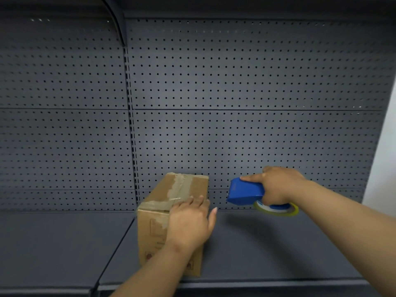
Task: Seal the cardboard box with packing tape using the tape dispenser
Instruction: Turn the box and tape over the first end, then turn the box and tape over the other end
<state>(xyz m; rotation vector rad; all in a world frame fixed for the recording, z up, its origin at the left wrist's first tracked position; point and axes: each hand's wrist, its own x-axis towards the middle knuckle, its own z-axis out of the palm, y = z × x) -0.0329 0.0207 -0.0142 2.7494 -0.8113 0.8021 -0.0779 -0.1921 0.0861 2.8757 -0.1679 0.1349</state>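
On the dark grey metal shelf (267, 243), toward 6 o'clock in view, a small brown cardboard box (171, 202) is stood, clear tape seen along its top seam. It is pinned by the left hand (189, 221), laid flat with fingers spread, nothing clasped. At 3 o'clock of the box, well apart, the blue plastic tape dispenser (246, 192) is gripped by the right hand (276, 185) closed round its handle, roll underneath. The box is judged light, stiff-walled and liable to slide; steadying at the near top edge is advised.
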